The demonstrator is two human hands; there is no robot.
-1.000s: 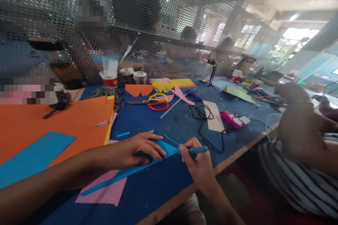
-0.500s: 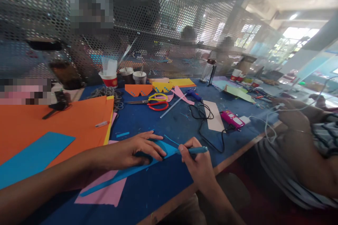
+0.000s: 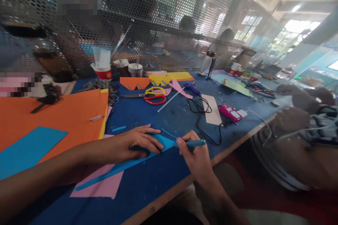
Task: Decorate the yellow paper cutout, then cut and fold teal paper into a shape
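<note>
My left hand point(image 3: 139, 143) lies flat with fingers spread, pressing a folded piece of blue paper point(image 3: 113, 171) onto the table. In my right hand point(image 3: 194, 153) is a slim blue pen-shaped craft knife point(image 3: 195, 143), pinched between thumb and fingers. Its tip meets the right end of the blue paper; the blade itself is too small to make out. From near that tip a thin blue paper strip point(image 3: 168, 133) curls away. Pink paper point(image 3: 105, 190) lies partly under the blue piece.
Orange sheets point(image 3: 79, 112) with a blue paper piece point(image 3: 31, 149) lie left. Beyond my hands are scissors point(image 3: 155, 95), a glue gun point(image 3: 194, 88) with its black cord, a pink device point(image 3: 230, 113) and paper cups point(image 3: 103, 72). Another person's arm point(image 3: 293, 123) is at the right.
The view has shifted slightly, so the table things sit a little higher and further left. Both hands keep nearly the same places on the blue paper. The person at right has moved their arms.
</note>
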